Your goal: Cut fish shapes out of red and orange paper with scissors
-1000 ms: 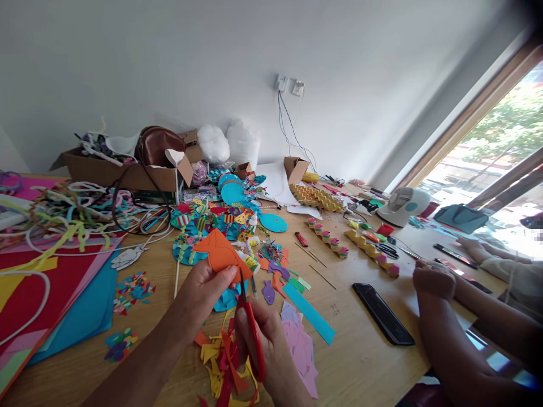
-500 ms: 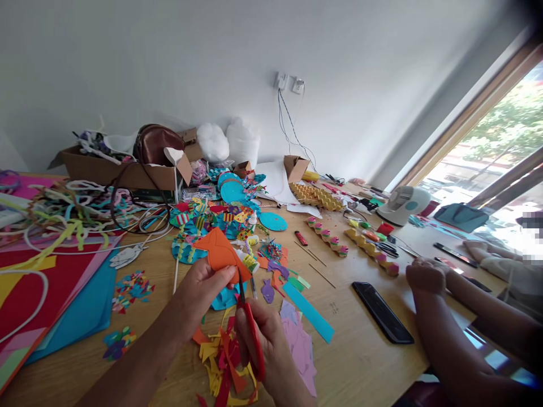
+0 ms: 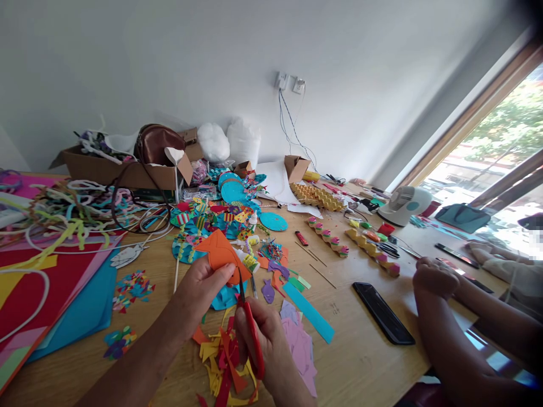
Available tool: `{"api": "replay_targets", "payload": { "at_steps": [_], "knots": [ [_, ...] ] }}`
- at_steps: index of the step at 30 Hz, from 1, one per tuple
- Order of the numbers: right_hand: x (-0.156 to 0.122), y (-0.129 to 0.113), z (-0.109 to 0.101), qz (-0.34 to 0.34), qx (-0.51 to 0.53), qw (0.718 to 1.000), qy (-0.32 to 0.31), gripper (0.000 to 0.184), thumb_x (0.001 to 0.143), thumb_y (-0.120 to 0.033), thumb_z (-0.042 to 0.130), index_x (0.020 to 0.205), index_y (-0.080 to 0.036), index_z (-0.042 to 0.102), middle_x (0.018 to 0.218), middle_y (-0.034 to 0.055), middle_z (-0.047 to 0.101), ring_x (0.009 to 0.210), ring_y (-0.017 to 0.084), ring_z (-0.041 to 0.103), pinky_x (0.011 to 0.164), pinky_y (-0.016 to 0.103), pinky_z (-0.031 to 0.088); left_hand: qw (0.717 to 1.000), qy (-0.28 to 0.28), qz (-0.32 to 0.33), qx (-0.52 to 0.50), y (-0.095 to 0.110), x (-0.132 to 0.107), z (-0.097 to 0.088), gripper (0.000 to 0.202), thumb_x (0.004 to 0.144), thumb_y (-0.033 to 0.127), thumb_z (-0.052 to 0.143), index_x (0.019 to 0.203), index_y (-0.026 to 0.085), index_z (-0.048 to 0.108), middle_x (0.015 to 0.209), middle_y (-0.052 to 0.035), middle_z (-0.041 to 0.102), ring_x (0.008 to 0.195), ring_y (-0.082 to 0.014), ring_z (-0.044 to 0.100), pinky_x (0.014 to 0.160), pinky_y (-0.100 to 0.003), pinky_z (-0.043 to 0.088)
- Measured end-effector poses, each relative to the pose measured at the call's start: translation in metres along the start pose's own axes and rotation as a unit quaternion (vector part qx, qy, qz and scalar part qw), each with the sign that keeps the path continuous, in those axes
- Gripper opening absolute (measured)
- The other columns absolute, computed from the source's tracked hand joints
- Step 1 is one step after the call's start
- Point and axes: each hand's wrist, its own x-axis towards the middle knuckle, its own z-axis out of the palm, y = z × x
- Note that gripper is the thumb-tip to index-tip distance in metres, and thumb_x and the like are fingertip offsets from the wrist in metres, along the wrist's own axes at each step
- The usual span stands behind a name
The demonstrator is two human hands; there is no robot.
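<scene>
My left hand pinches a piece of orange paper with a drawn outline on it, thumb on top. Wrapped in the fingers of my right hand is a pair of red-handled scissors. Their blades meet the right edge of the orange paper. Below my hands lie yellow, red and orange paper scraps. Lilac paper pieces are just right of my right hand. Past the orange paper, a white glue bottle lies on its side, with small purple fish cutouts nearby.
Colored paper sheets are stacked at left, below tangled pipe cleaners. A black phone lies to the right, near another person's arm. Painted egg-carton strips and a cardboard box stand farther back.
My hands, the orange paper and the scissors stay almost in place. At right, the other person's hand and forearm have shifted slightly to the right.
</scene>
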Motion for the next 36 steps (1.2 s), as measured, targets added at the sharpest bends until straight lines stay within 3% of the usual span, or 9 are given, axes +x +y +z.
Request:
{"api": "replay_targets", "payload": {
  "at_steps": [7,19,36],
  "knots": [
    [0.000,0.000,0.000,-0.013,0.019,1.000,0.005,0.054,0.080,-0.068,0.046,0.057,-0.020,0.039,0.045,-0.0066,0.038,0.039,0.007,0.033,0.036,0.018,0.024,1.000,-0.009,0.001,-0.002,0.001,-0.003,0.003,0.016,0.076,0.029,0.058,0.065,0.019,0.064,0.065,0.0027,0.064,0.064,-0.0148,0.056,0.063,-0.023,0.045],
    [-0.001,0.015,-0.004,-0.010,-0.037,0.999,0.014,0.052,0.084,-0.065,0.043,0.059,-0.020,0.041,0.045,-0.0059,0.039,0.041,0.008,0.035,0.037,0.019,0.024,0.999,-0.024,-0.011,-0.026,-0.001,-0.002,0.003,0.015,0.077,0.027,0.058,0.066,0.020,0.065,0.066,0.0039,0.065,0.066,-0.0137,0.056,0.065,-0.022,0.045],
    [-0.001,0.004,-0.003,-0.021,-0.003,1.000,0.009,0.055,0.081,-0.069,0.044,0.057,-0.019,0.040,0.047,-0.0064,0.037,0.039,0.007,0.035,0.038,0.019,0.025,0.999,-0.022,-0.024,-0.013,-0.001,-0.003,0.004,0.015,0.077,0.030,0.058,0.069,0.019,0.064,0.065,0.0035,0.064,0.069,-0.0155,0.056,0.066,-0.023,0.044]
  ]
}}
